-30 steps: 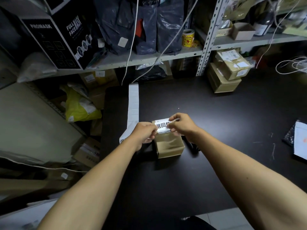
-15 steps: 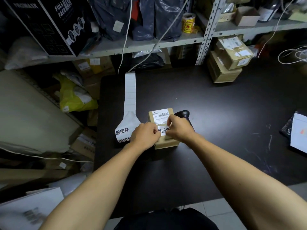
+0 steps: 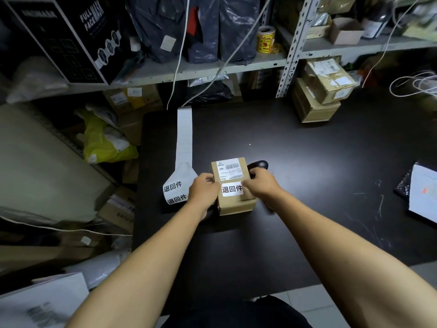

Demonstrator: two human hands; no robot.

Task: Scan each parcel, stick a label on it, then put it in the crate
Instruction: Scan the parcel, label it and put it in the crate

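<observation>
A small brown cardboard parcel [image 3: 236, 204] sits on the black table [image 3: 307, 162], with a barcode shipping label on the far part of its top. A white label [image 3: 232, 190] with black Chinese characters lies flat on the near part of the top. My left hand [image 3: 203, 189] holds the parcel's left side, its fingers at the label's left edge. My right hand [image 3: 261, 183] holds the right side, thumb at the label's right edge. A black scanner [image 3: 259, 165] lies just behind the parcel, partly hidden. A strip of label backing [image 3: 184, 147] with two more labels runs to the left.
Two stacked brown boxes [image 3: 319, 95] stand at the table's back right. White papers on a dark bag [image 3: 423, 192] lie at the right edge. Shelves behind hold dark bags, a black mask carton and a yellow tape roll [image 3: 266, 40]. Boxes and a yellow bag crowd the floor left.
The white label went from being held above the parcel to lying flat on its top. My hands have spread apart to the parcel's sides, uncovering the label.
</observation>
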